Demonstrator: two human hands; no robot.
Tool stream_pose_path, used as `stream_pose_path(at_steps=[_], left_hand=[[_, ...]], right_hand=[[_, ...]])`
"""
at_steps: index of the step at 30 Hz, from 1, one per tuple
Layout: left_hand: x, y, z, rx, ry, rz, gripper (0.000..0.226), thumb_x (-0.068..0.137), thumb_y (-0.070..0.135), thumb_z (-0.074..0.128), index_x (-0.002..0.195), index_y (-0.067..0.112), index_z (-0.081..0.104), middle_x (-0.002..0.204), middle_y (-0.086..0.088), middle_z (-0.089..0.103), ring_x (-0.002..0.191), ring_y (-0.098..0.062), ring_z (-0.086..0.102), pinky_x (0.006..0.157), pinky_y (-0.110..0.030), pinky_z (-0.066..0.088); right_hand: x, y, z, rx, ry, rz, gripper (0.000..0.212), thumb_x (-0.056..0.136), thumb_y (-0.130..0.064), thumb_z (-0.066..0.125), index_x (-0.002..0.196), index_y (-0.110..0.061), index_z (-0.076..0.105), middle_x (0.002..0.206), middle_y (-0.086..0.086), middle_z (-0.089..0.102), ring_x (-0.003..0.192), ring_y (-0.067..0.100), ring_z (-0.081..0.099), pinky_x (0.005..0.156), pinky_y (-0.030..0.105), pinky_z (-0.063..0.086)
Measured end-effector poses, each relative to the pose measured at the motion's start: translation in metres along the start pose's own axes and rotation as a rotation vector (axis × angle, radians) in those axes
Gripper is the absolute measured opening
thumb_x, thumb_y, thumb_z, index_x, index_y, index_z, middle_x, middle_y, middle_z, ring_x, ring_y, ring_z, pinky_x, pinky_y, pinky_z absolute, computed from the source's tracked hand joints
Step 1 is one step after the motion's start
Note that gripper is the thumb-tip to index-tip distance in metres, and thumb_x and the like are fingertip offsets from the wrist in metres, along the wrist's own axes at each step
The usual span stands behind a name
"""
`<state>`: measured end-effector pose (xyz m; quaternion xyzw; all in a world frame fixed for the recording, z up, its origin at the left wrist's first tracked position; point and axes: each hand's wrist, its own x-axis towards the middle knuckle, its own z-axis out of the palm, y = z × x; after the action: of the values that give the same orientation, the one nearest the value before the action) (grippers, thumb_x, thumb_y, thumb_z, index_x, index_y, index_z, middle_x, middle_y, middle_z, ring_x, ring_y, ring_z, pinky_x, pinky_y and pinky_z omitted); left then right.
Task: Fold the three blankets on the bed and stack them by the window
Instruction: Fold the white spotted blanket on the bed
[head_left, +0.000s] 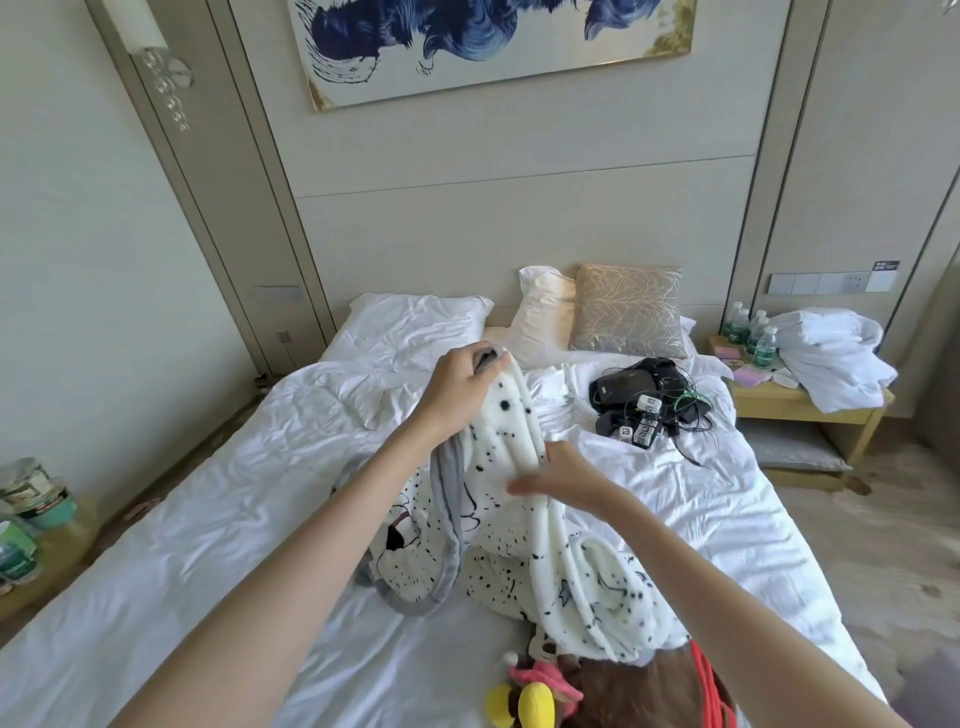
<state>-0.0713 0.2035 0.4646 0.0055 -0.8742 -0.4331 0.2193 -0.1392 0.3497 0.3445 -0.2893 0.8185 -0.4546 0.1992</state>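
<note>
Fingers (488, 366) of the raised left hand (457, 389) pinch the spotted blanket (511, 421) corner; right hand (563, 475) grips lower down.

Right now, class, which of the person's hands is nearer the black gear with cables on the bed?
Right. The right hand grips the spotted blanket just left of the black gear; the left hand holds a blanket corner farther left.

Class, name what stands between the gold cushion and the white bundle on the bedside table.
Green-labelled water bottles, between the gold cushion and white bundle, in the head view.
</note>
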Motion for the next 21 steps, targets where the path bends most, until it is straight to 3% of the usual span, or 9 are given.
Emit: stream_pose_path(at_steps=[3,6,9,11,13,16,18,20,21], left_hand=[[-0.002,-0.011,-0.02,-0.016,0.127,-0.004,0.037,0.099,0.021,0.053,0.071,-0.002,0.049,0.068,-0.003,0.034,0.066,-0.011,0.037,0.064,-0.026,0.029],[-0.004,-0.015,-0.039,-0.063,0.228,0.023,0.043,0.1,0.017,0.052,0.063,0.015,0.03,0.062,0.006,0.025,0.058,-0.005,0.029,0.059,-0.022,0.026],[-0.001,-0.015,-0.057,-0.067,0.218,0.034,0.043,0.1,0.017,0.052,0.062,0.011,0.031,0.061,0.008,0.025,0.056,-0.004,0.028,0.057,-0.02,0.027],[0.0,-0.017,-0.062,-0.049,0.128,0.024,0.038,0.099,0.022,0.053,0.072,-0.002,0.045,0.063,0.006,0.032,0.06,-0.006,0.035,0.061,-0.02,0.031],[-0.001,-0.018,-0.06,-0.044,0.058,0.02,0.032,0.098,0.026,0.056,0.082,-0.001,0.058,0.066,0.005,0.046,0.065,-0.006,0.047,0.066,-0.019,0.038],[-0.003,-0.02,-0.052,-0.108,0.07,-0.011,0.021,0.095,0.027,0.061,0.086,0.011,0.071,0.082,-0.004,0.069,0.08,-0.006,0.062,0.077,-0.02,0.046],[-0.007,-0.026,-0.049,-0.175,0.113,-0.044,0.022,0.094,0.025,0.063,0.074,0.015,0.064,0.073,0.003,0.063,0.071,0.002,0.058,0.072,-0.013,0.043],[-0.016,-0.038,-0.047,-0.237,0.094,-0.103,0.023,0.092,0.026,0.065,0.077,0.01,0.059,0.072,0.005,0.055,0.067,0.002,0.055,0.069,-0.009,0.043],[-0.023,-0.045,-0.045,-0.275,0.041,-0.141,0.023,0.09,0.031,0.066,0.086,0.009,0.062,0.078,0.003,0.06,0.073,0.001,0.061,0.072,-0.011,0.047]], right_hand=[[0.003,0.026,0.009,-0.137,0.003,0.072,0.03,0.069,-0.021,0.08,0.074,-0.01,0.052,0.069,-0.001,0.05,0.058,0.013,0.041,0.053,0.025,0.037],[-0.002,0.04,0.016,-0.243,0.04,0.136,0.027,0.07,-0.019,0.074,0.068,-0.018,0.047,0.068,-0.005,0.048,0.057,0.01,0.041,0.05,0.023,0.031],[-0.004,0.028,0.022,-0.135,0.01,0.086,0.018,0.072,-0.018,0.076,0.079,-0.019,0.059,0.075,-0.002,0.061,0.063,0.011,0.056,0.056,0.025,0.047],[-0.003,0.0,0.02,0.128,-0.065,-0.021,0.038,0.073,-0.023,0.08,0.107,-0.016,0.064,0.096,0.002,0.071,0.086,0.017,0.068,0.079,0.031,0.056],[-0.003,-0.038,0.014,0.355,-0.143,-0.123,0.051,0.074,-0.029,0.08,0.119,-0.017,0.061,0.107,-0.001,0.072,0.1,0.017,0.069,0.083,0.028,0.055],[0.003,-0.082,0.007,0.321,-0.225,-0.183,0.028,0.078,-0.028,0.078,0.102,-0.017,0.069,0.095,-0.004,0.076,0.09,0.012,0.072,0.075,0.019,0.054],[0.006,-0.095,0.002,0.276,-0.193,-0.181,0.018,0.081,-0.029,0.077,0.087,-0.015,0.068,0.081,-0.011,0.076,0.078,0.001,0.071,0.069,0.015,0.055],[0.012,-0.099,-0.005,0.28,-0.105,-0.17,0.027,0.084,-0.035,0.072,0.093,-0.01,0.069,0.088,-0.002,0.076,0.085,0.009,0.072,0.077,0.025,0.059],[0.013,-0.1,-0.01,0.302,-0.073,-0.173,0.031,0.087,-0.036,0.068,0.1,-0.008,0.07,0.096,0.004,0.076,0.092,0.017,0.072,0.081,0.031,0.059]])
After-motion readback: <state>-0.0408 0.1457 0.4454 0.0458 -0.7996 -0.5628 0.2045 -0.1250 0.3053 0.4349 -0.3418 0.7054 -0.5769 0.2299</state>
